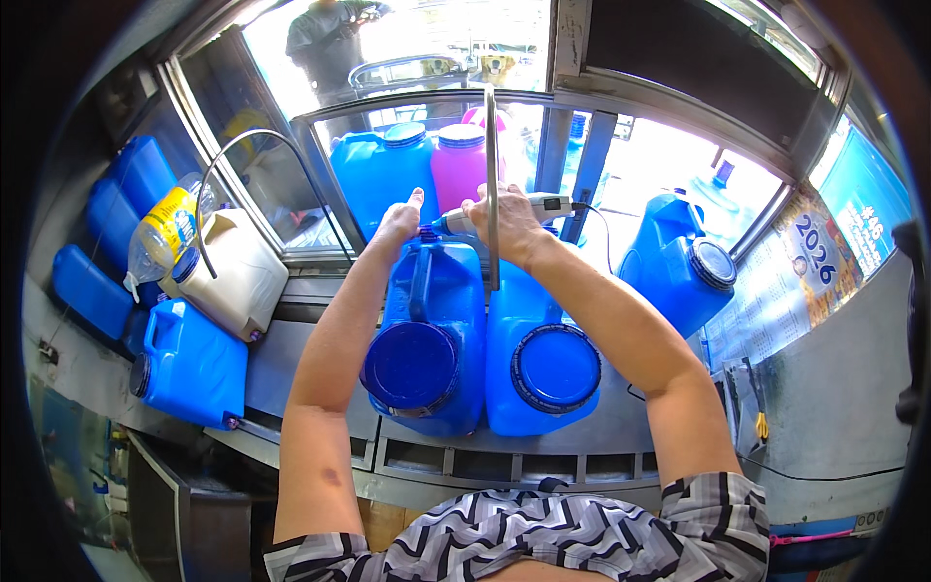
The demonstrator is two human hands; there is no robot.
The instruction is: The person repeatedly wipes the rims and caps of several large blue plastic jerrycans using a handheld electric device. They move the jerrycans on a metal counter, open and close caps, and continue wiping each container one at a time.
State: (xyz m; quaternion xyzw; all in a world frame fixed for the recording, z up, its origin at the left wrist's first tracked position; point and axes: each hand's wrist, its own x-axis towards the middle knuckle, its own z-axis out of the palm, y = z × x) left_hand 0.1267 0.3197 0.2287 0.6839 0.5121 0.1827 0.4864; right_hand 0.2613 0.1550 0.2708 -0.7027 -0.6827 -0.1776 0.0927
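My right hand (509, 218) grips a corded handheld heat gun (547, 206), its nozzle pointing left at the small neck cap (429, 234) of a blue water jug (436, 291). My left hand (398, 224) is beside that cap with its thumb raised; its other fingers are mostly hidden, so I cannot tell whether they touch the jug. This jug has a large dark blue lid (411, 365) facing me. Close on its right stands a second blue jug (542, 305) with a large round lid (558, 364), partly covered by my right forearm.
A steel spout (493, 167) hangs before my right hand; another curved spout (254, 133) arches at left. Blue and pink jugs (460, 164) stand by the window. More jugs, including a white one (244, 273), crowd the left; a blue jug (673, 254) leans right. A person (327, 44) is outside.
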